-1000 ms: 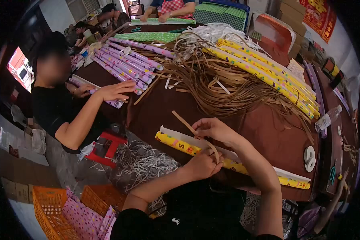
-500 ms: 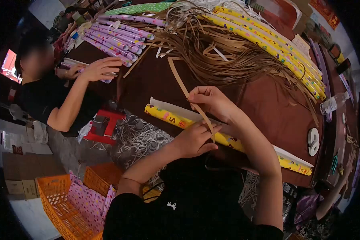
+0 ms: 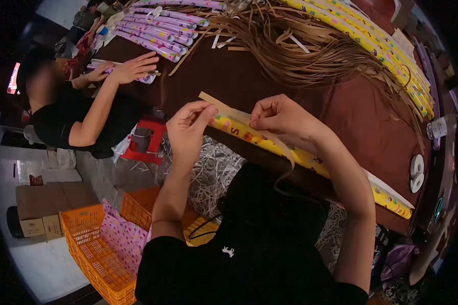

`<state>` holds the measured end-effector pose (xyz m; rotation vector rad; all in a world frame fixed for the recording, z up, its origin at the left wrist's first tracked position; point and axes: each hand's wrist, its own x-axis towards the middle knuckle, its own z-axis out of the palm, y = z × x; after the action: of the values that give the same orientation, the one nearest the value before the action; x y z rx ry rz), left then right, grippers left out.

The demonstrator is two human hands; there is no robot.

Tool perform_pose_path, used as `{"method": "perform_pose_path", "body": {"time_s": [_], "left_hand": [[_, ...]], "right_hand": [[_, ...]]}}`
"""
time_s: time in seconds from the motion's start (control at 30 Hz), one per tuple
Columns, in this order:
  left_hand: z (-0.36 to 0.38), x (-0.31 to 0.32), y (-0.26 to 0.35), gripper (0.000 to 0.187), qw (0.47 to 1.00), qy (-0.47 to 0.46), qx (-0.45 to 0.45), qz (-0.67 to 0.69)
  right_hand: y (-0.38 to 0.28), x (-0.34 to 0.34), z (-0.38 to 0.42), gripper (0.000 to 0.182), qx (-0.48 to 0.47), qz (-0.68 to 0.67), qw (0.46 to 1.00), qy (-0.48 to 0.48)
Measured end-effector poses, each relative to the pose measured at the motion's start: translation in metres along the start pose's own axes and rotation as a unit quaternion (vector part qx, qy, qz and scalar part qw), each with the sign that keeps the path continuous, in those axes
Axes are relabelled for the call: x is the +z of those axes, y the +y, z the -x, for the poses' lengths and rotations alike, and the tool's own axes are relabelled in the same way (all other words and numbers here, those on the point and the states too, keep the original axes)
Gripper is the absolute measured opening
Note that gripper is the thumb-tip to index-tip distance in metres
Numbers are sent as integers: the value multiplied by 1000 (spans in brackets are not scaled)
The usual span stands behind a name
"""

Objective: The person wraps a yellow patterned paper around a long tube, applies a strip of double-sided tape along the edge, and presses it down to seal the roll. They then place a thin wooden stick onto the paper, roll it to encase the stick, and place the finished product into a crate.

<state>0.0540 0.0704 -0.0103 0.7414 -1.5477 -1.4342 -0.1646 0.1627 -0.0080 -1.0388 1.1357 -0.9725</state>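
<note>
A yellow patterned roll of wrapping paper (image 3: 310, 160) lies along the table's near edge, its pale inner side showing at the loose edge. A tan paper strip (image 3: 207, 98) runs along the roll's far side, and its other end curls down over the near side. At the roll's left end, my left hand (image 3: 190, 127) is closed, thumb and fingers pinching the strip against the roll. My right hand (image 3: 280, 119) pinches the strip farther along, above the roll; its fingertips partly hide the strip.
Brown strips (image 3: 290, 56) spread across the brown table (image 3: 336, 117). Yellow rolls (image 3: 371, 43) lie at the far right, purple rolls (image 3: 163, 33) at the far left. White tape rolls (image 3: 417, 173) sit at right. A co-worker's hand (image 3: 135, 68) is over a purple roll. Below stands an orange crate (image 3: 94, 254).
My left hand has moved up and left to the roll's left end, taking the strip's end. The strip now lies along the roll instead of crossing it. My right hand is slightly right.
</note>
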Motion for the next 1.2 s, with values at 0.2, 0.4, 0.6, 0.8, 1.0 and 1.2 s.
{"method": "perform_pose_path", "body": {"time_s": [0.2, 0.4, 0.6, 0.8, 1.0, 1.2], "left_hand": [[10, -11, 14, 16, 991, -50, -35, 117], [14, -23, 4, 13, 998, -43, -29, -39], [14, -26, -2, 5, 995, -2, -27, -93], [2, -33, -25, 3, 986, 28, -54, -156], [-7, -38, -27, 4, 987, 19, 4, -158], [-22, -48, -35, 10, 966, 7, 49, -254]], "right_hand": [[5, 1, 0, 8, 20, 28, 999, -3], [-5, 9, 5, 7, 31, 47, 998, 11], [0, 8, 2, 7, 3, -14, 1000, -2], [-13, 13, 8, 10, -24, 69, 995, 70], [13, 6, -2, 20, -38, 141, 987, 65], [12, 5, 1, 22, -49, 221, 971, 75]]}}
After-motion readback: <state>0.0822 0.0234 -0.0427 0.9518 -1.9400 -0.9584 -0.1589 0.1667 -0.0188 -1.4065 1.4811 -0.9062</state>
